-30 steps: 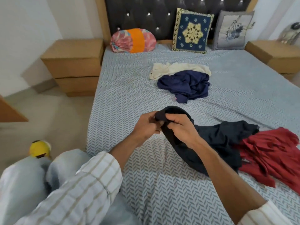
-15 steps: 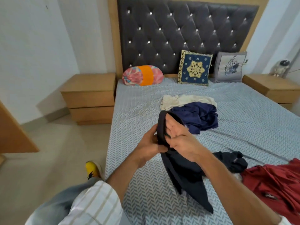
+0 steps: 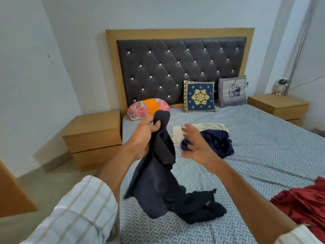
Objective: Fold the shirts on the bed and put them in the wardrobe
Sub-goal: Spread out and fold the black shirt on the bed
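bedroom, bed [image 3: 263, 155] with patterned sheet. left hand [image 3: 144, 138] fingers clenched on black shirt [image 3: 158, 176] bunched end, raised; tail trails on bed. right hand [image 3: 197, 147] fingers spread, empty. risk: one-point grip leaves fabric twisted, fold comes out uneven.

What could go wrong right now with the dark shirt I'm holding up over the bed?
Only your left hand grips the dark shirt, bunched at one end, while your right hand is open and off it. It may twist and fold unevenly. Its lower end still lies crumpled on the bed, so lifting further could drag it. The red garment lies close by and might get caught up.
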